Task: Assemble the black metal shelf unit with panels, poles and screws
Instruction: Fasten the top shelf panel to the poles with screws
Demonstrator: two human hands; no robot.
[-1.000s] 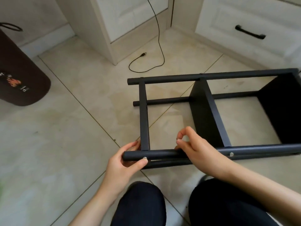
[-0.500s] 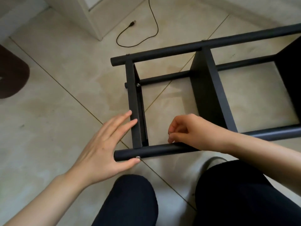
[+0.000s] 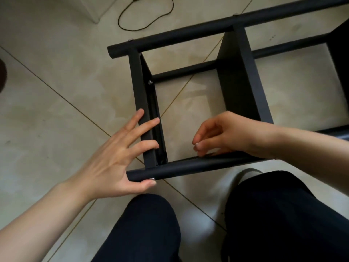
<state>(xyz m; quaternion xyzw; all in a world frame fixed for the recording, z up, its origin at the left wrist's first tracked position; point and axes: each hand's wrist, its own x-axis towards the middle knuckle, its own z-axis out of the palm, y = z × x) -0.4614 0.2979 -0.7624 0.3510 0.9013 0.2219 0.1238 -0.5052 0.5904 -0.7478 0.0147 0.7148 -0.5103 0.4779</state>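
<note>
Shelf unit (image 3: 236,76), black metal, lying on its side on the tiled floor (image 3: 56,82) and filling the centre and upper right of the frame. Near pole (image 3: 179,168) runs across the middle of the frame just above the knees (image 3: 147,224); far pole (image 3: 188,35) runs diagonally toward the upper right, with a third pole (image 3: 188,71) visible lower down between them. End panel (image 3: 140,110) joins the left ends of the near and far poles; a second panel (image 3: 243,76) stands to its right, and a third is cut off at the right edge.

Left hand (image 3: 115,157), lower left of centre, is spread with straight fingers: fingertips (image 3: 151,143) lie on the edge of the end panel, and the thumb lies under the end of the near pole, touching a silver screw head (image 3: 152,179). Right hand (image 3: 226,135), right of centre, has loosely curled fingers whose tips touch the top of the near pole; whether they hold anything small cannot be told.

Further screw heads show on the inner face of the end panel (image 3: 150,82) and along the far pole (image 3: 130,40). Black cable (image 3: 151,23) loops on the floor at the top of the frame.
</note>
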